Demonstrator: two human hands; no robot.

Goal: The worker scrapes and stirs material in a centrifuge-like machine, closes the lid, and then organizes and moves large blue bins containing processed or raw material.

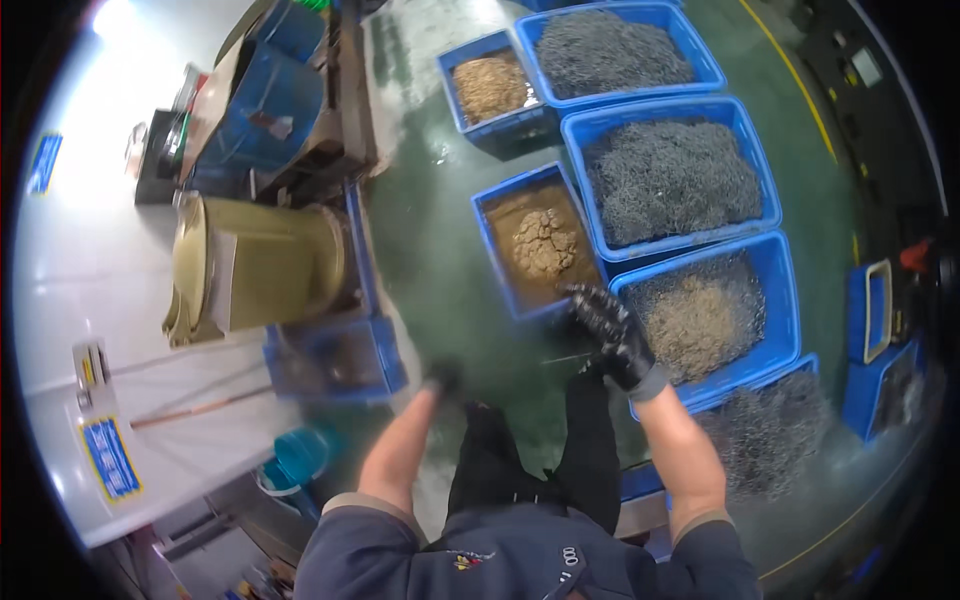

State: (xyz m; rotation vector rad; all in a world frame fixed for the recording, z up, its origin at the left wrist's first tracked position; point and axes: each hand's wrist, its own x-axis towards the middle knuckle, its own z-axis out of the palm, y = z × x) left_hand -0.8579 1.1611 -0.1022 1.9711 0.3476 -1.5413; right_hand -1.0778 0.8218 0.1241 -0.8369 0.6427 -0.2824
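Observation:
My right hand (607, 325), in a wet black glove, is over the near right corner of a small blue bin (492, 242). Its fingers point away from me, loosely apart, with nothing visible in them. Inside that bin a cracked, sandy-brown mound (545, 243) rises out of muddy brown liquid. Just right of the hand stands a larger blue bin (785, 290) with a pale tan heap (690, 325) over grey material. My left hand (445, 378), dark-gloved and smeared by motion, hangs low above the green floor, apart from the bins; its fingers cannot be made out.
Two large blue bins (772, 190) of grey, wiry-looking pieces stand farther off, beside a small bin (450, 92) of tan material. Another grey heap (770, 430) lies near right. On my left are an olive tub-shaped machine (280, 265), a blue bin (390, 355) and a teal bucket (300, 455).

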